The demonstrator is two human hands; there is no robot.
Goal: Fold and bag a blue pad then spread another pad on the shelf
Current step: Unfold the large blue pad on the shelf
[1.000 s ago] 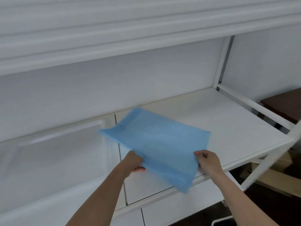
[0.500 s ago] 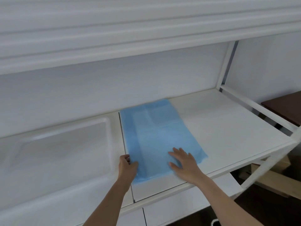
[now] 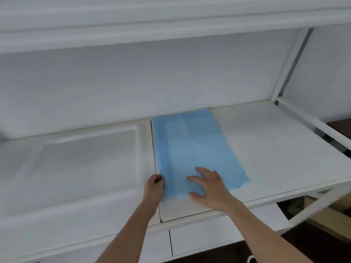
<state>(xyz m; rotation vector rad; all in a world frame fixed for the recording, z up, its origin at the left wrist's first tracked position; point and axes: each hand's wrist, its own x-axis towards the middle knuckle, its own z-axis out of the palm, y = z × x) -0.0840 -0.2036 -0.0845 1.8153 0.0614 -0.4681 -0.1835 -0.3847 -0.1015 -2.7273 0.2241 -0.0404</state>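
A folded blue pad lies flat on the white shelf, running from the back wall toward the front edge. My left hand grips the pad's near left corner with curled fingers. My right hand rests flat on the pad's near end, fingers spread and straight, covering part of the lower edge.
A clear plastic tray-like cover lies on the shelf's left section. A white upright post and a side rail bound the right end. An upper shelf hangs overhead. Wooden pieces sit low at the right.
The pad went from being held in the air by both hands to lying on the shelf. My right hand let go and now presses flat on it.
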